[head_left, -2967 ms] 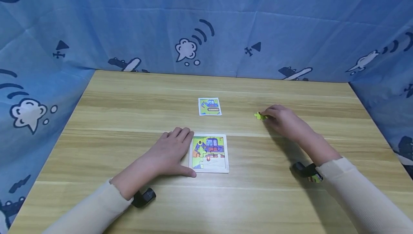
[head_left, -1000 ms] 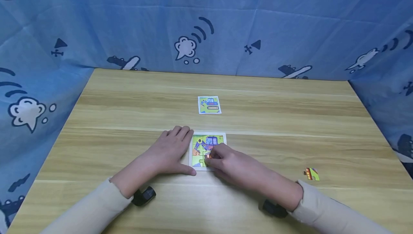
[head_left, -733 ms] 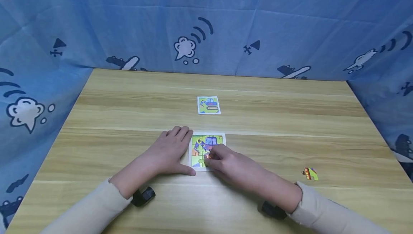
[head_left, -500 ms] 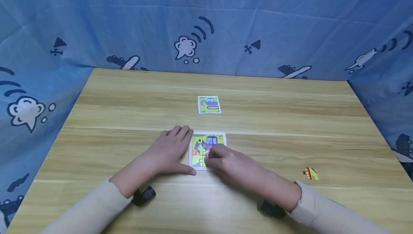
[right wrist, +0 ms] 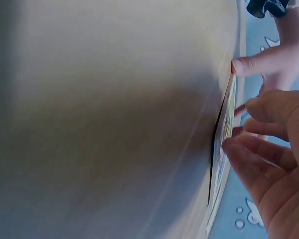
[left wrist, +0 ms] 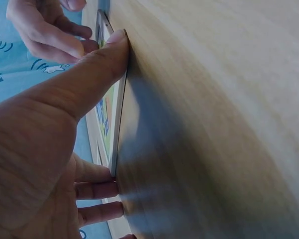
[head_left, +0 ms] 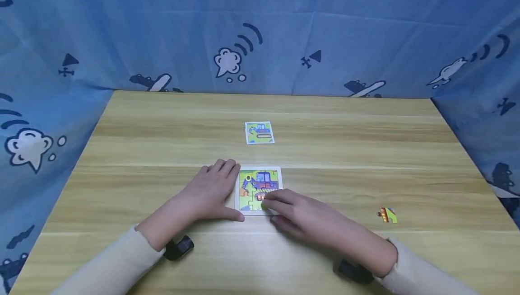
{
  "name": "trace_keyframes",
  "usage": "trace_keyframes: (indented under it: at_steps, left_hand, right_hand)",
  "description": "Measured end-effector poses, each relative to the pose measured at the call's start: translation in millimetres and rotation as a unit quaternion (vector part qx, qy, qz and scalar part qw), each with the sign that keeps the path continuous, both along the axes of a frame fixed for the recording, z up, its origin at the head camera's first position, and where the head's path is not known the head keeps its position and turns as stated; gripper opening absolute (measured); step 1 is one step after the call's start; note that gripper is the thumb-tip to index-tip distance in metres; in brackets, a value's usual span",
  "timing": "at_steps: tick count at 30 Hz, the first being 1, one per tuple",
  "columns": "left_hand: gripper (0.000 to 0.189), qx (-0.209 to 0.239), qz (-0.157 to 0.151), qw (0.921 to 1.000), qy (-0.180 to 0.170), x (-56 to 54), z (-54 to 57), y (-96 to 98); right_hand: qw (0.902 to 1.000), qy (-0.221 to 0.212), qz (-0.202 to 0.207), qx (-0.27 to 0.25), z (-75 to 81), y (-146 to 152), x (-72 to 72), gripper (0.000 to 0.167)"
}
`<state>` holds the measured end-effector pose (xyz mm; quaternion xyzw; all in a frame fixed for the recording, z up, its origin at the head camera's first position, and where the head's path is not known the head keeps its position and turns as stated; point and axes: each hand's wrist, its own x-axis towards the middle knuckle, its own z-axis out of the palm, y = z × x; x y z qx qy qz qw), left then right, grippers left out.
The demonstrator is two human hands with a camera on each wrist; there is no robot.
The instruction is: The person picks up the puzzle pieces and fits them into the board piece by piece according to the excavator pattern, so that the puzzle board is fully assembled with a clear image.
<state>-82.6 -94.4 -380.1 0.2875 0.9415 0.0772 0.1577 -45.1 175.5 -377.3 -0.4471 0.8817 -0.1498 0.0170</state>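
A jigsaw puzzle of a blue excavator [head_left: 260,180] lies flat in its white-framed tray [head_left: 260,168] at the middle of the table. Along the tray's left edge rests my left hand [head_left: 209,191], with thumb and fingers spread against the rim; the left wrist view shows the thumb [left wrist: 102,59] on the frame. My right hand [head_left: 304,216] covers the tray's lower right part. Its fingertips touch the puzzle, over a jigsaw piece with red track [head_left: 260,198] in the bottom row. In the right wrist view the thumb [right wrist: 268,107] stands apart from the fingers. The tray's lower right corner is hidden.
One loose jigsaw piece [head_left: 389,215], yellow-green and red, lies on the table to the right. A square excavator picture card [head_left: 260,133] lies behind the tray. A blue printed curtain [head_left: 268,28] hangs around the table's back and sides.
My right hand has carried a green jigsaw piece from the right to the tray's bottom row. Its pinch has just loosened and the fingers have straightened. The left hand stays at the tray.
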Motion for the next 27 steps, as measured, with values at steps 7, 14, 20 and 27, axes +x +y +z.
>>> trace_keyframes:
  at_steps: [7,14,20,27]
  left_hand:
    - [0.121,0.0,0.008,1.0,0.001,0.5,-0.1,-2.0]
    - [0.122,-0.002,0.006,1.0,0.0,1.0,0.1,-1.6]
    - [0.122,-0.001,0.007,1.0,0.004,0.8,-2.6,0.7]
    - [0.123,0.003,0.009,1.0,-0.001,0.9,-2.2,1.0]
  right_hand:
    - [0.9943,-0.003,-0.099,0.039,8.7,33.5,11.1,0.04]
    - [0.9831,0.062,-0.167,0.042,6.9,91.7,22.2,0.042]
    - [0.9579,0.009,-0.262,0.118,7.0,141.4,34.7,0.057]
    - [0.9486,0.013,-0.296,0.112,-2.9,166.5,44.9,0.048]
